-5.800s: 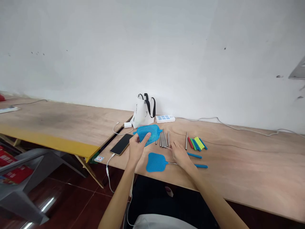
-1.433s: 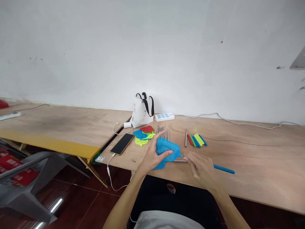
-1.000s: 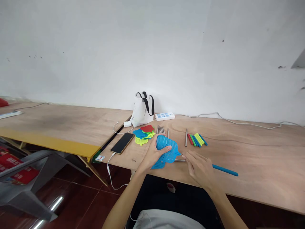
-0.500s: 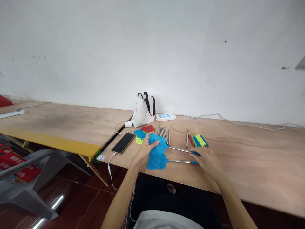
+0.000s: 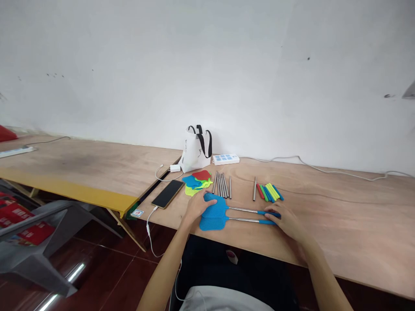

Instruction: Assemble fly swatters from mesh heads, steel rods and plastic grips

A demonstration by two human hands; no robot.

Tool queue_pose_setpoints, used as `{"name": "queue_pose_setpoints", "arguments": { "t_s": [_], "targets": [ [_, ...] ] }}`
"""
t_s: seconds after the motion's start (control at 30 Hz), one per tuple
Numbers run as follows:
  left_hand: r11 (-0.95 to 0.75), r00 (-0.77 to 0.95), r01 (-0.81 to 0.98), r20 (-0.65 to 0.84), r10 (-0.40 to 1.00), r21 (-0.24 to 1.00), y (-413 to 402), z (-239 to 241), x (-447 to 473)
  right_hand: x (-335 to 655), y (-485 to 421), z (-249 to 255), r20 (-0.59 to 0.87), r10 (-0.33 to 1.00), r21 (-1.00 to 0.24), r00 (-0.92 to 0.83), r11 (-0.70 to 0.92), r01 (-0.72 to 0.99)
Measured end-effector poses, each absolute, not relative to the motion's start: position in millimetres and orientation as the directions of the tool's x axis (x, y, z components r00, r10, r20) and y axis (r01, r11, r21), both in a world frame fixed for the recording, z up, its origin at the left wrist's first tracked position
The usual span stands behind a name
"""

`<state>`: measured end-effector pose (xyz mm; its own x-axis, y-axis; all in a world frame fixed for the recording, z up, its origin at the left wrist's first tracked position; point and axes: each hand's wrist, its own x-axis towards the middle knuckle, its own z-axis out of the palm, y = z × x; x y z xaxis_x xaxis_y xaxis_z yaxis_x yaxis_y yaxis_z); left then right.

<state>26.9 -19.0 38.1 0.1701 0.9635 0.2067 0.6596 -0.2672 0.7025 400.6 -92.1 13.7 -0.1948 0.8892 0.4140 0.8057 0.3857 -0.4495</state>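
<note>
Two blue fly swatters lie side by side near the front edge of the table, heads to the left and handles to the right. My left hand (image 5: 197, 208) pinches the perforated head of the farther fly swatter (image 5: 216, 207), thumb on top. At the far end of the same swatter, my right hand (image 5: 288, 221) has its fingers closed round the blue handle. The nearer fly swatter (image 5: 212, 223) rests on the table, partly overlapped by the farther head. Behind them are loose swatter heads (image 5: 201, 175) in red, blue and yellow-green, metal tubes (image 5: 221, 185) and coloured handle sleeves (image 5: 269, 192).
A phone (image 5: 167, 194) on a charging cable lies to the left. A white bag (image 5: 193, 151) and a power strip (image 5: 226, 159) stand by the wall. A single metal tube (image 5: 254, 188) lies beside the sleeves. The wooden table (image 5: 350, 229) continues to the right.
The farther fly swatter has come down towards me, closer against the nearer one and parallel to it. Both hands moved with it, the right also slightly outward.
</note>
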Motion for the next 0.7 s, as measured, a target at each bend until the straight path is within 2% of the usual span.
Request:
{"name": "queue_pose_setpoints", "arguments": {
  "t_s": [0.43,0.7],
  "targets": [
    [-0.340,0.197,0.798,0.317,0.928,0.498,-17.0,24.1,32.7,428.7,-86.5,-7.3,0.488,0.864,-0.467,-0.128,0.382,0.797],
    [-0.382,0.248,0.793,0.322,0.914,0.474,-16.2,20.7,33.5,426.0,-88.0,-16.3,0.491,0.868,-0.405,-0.078,0.307,0.862]
  ]
}}
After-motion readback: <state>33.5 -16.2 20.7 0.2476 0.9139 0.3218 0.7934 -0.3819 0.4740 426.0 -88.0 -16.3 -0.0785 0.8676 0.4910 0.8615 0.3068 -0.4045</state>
